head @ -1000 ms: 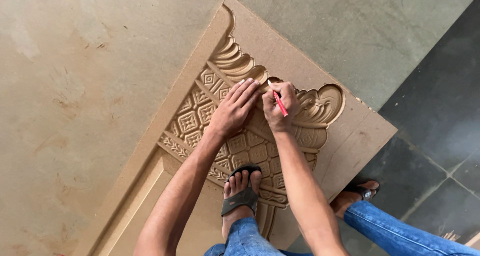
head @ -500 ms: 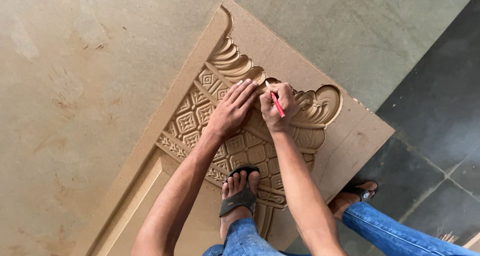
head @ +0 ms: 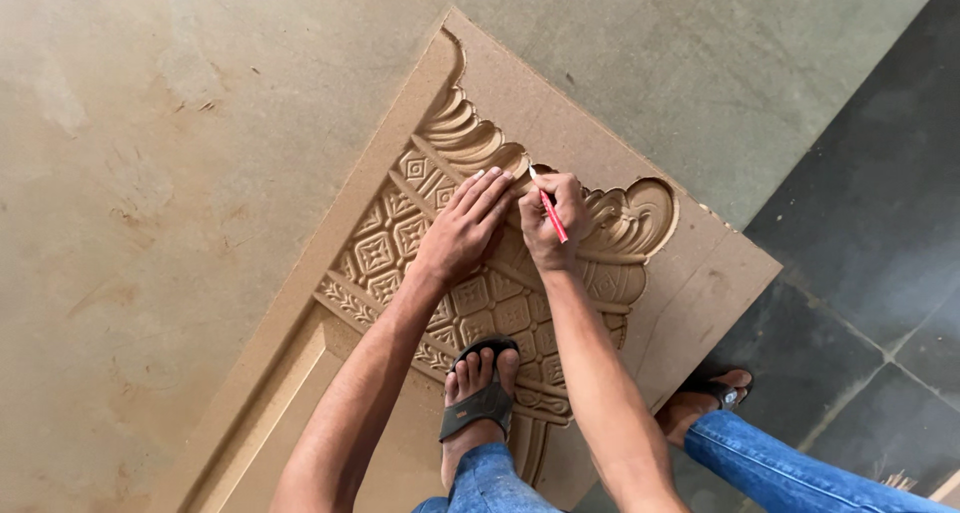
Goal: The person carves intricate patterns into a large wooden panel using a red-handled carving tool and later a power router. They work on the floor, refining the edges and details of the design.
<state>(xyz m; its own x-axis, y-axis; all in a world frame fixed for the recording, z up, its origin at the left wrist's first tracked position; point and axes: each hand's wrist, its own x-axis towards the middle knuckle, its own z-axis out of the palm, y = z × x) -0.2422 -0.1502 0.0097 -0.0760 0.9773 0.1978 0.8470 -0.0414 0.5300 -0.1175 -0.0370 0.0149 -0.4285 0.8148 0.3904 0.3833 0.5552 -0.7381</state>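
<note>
1. Nearest the camera: a sandalled foot point(head: 478, 398) is resting on the carved panel point(head: 700, 273), below both hands; a second foot point(head: 710, 398) is standing off the panel's edge on the dark floor tiles point(head: 860, 233).
2. Left hand point(head: 462, 231) is lying flat on the carving, fingers together and extended, just left of the right hand and nearly touching it.
3. Right hand point(head: 553, 223) is closed in a pinch on a red pencil point(head: 549, 208).
4. Pencil's long axis is running diagonally: the tip is pointing up and left, away from the person, meeting the carved scroll just beyond the left fingertips.
5. Beyond the hands: the panel's far corner, then concrete floor point(head: 200, 123).
</note>
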